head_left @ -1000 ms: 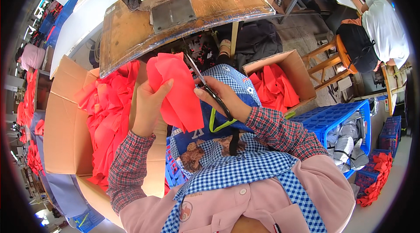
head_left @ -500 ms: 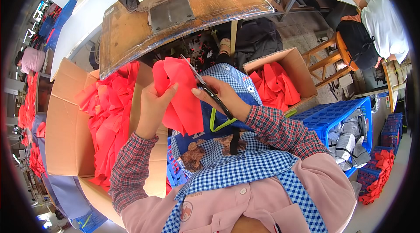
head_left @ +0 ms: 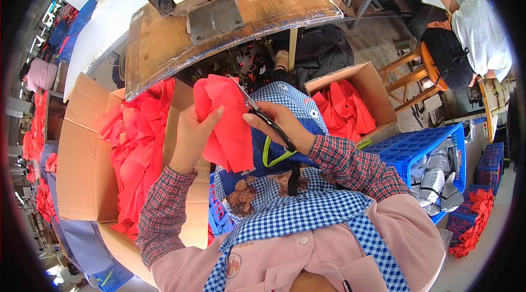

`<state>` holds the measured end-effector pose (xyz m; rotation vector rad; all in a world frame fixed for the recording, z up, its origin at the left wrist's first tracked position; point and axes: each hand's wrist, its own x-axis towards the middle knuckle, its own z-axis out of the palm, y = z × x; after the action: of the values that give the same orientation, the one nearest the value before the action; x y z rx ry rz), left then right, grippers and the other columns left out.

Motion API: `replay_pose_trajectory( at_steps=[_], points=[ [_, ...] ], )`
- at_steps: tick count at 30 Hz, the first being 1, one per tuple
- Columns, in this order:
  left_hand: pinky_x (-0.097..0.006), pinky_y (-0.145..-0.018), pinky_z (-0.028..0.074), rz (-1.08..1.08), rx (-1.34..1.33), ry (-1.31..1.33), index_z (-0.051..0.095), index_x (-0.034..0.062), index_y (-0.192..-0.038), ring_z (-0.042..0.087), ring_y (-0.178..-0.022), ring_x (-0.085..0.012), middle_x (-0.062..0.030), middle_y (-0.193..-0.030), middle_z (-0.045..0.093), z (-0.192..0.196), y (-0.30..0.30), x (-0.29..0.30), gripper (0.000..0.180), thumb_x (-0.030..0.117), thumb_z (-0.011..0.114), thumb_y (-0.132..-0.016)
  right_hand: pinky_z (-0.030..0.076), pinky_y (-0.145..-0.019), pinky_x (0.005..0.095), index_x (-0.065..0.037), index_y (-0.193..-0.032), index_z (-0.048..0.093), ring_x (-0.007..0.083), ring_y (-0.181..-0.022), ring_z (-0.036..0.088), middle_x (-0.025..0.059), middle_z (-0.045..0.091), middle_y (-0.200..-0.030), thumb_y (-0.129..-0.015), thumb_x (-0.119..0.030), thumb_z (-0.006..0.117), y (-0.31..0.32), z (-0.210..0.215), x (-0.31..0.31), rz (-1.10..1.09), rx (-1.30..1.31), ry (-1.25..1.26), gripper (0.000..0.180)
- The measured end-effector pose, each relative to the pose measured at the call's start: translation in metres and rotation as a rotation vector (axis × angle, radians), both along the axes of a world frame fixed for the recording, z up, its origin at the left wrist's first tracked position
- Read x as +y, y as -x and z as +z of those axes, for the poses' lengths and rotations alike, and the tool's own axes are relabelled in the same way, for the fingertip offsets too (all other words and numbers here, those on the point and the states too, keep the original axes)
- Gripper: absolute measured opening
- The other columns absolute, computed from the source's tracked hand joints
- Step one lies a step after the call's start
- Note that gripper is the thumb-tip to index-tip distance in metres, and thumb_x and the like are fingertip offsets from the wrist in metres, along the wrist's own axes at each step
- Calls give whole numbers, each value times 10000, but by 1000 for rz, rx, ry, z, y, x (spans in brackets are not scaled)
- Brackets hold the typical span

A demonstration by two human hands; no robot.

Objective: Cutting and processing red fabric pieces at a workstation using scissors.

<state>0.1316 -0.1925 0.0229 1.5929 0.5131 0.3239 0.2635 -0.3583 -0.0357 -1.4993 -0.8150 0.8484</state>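
A folded red fabric piece [head_left: 223, 127] hangs in front of me, pinched at its left side between the thumb and fingers of my left hand [head_left: 195, 130]. My right hand [head_left: 285, 126] grips black-handled scissors [head_left: 268, 121]. Their metal blades point up and to the left, along the upper right edge of the cloth. Whether the blades touch the fabric, I cannot tell. Just left of my left hand, a cardboard box [head_left: 87, 155] holds a heap of red fabric pieces [head_left: 139, 155]. Beyond my right hand, a smaller cardboard box [head_left: 383, 92] contains more red fabric [head_left: 344, 108].
A worn wooden machine table [head_left: 274, 10] spans the far side. To the right are a blue plastic crate [head_left: 408, 147] with grey bundles and a wooden stool [head_left: 408, 75]. A person in white [head_left: 482, 29] is at the far right, another in pink [head_left: 41, 74] at the far left.
The red fabric and the scissors have shifted slightly downward. Both hands keep their hold, and the surroundings look the same.
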Motion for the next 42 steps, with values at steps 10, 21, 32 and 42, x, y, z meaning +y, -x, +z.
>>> replay_pose_trajectory(
  at_steps=[10,21,32,42],
  points=[
    [-233,-737,506,-112,62,-83,626,-38,-1066,618,-838,-78,-29,-939,679,-11,2,8,223,122,643,-912,371,-554,228,-13,-1079,644,58,-604,447,-16,547,-673,-921,-404,626,3,-6,-5,14,6,1,421],
    [-238,-723,507,-130,166,-154,628,-31,-1072,618,-816,-83,-20,-914,674,-15,-2,11,230,136,635,-915,328,-533,256,-16,-907,616,68,-591,369,-27,433,-636,-952,-405,577,7,-7,-15,10,25,80,394],
    [-236,-761,513,39,65,-53,593,2,-1192,616,-883,-75,-11,-1046,656,-26,-5,49,277,116,594,-940,310,-344,224,-48,-894,546,60,-342,372,-43,394,-504,-951,-430,559,1,-36,-17,-104,535,160,387],
    [-236,-808,513,107,-148,-52,584,35,-1240,627,-940,-81,-18,-1106,657,51,-56,135,320,138,604,-937,471,-483,266,-49,-1074,524,119,-535,537,22,528,-682,-930,-474,565,-27,-64,-10,-157,687,51,450]
  ],
)
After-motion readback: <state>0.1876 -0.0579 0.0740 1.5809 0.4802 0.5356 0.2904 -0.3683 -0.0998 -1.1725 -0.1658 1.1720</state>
